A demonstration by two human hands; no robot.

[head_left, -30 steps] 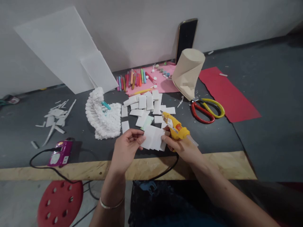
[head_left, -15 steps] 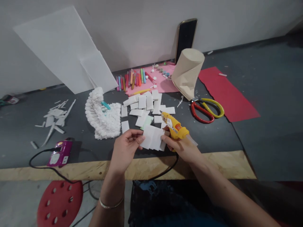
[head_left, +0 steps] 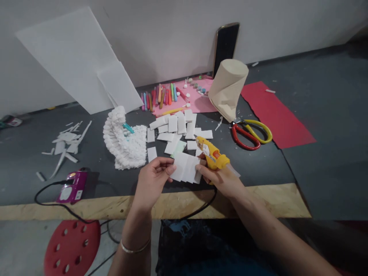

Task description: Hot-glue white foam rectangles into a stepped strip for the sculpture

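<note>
Several overlapping white foam-board pieces (head_left: 185, 167) form a small fan between my hands, above the front of the table. My left hand (head_left: 156, 176) pinches their left edge between thumb and fingers. At the other side, the thumb of my right hand (head_left: 218, 177) presses on the pieces. A yellow hot glue gun (head_left: 212, 153) rests in that same right hand, a clear glue stick out of its back; the fingers around it are partly hidden. Beyond the hands lies a pile of loose white pieces (head_left: 172, 126). A white layered model (head_left: 123, 143) stands to the left.
Scissors (head_left: 250, 134) have their blades in a beige paper cone (head_left: 230, 84). A phone (head_left: 226, 46) leans on the wall. Crayons (head_left: 161, 96) lie on pink paper, with red paper (head_left: 277, 115) at right. A purple power box (head_left: 73, 186) and offcuts (head_left: 69, 140) sit left.
</note>
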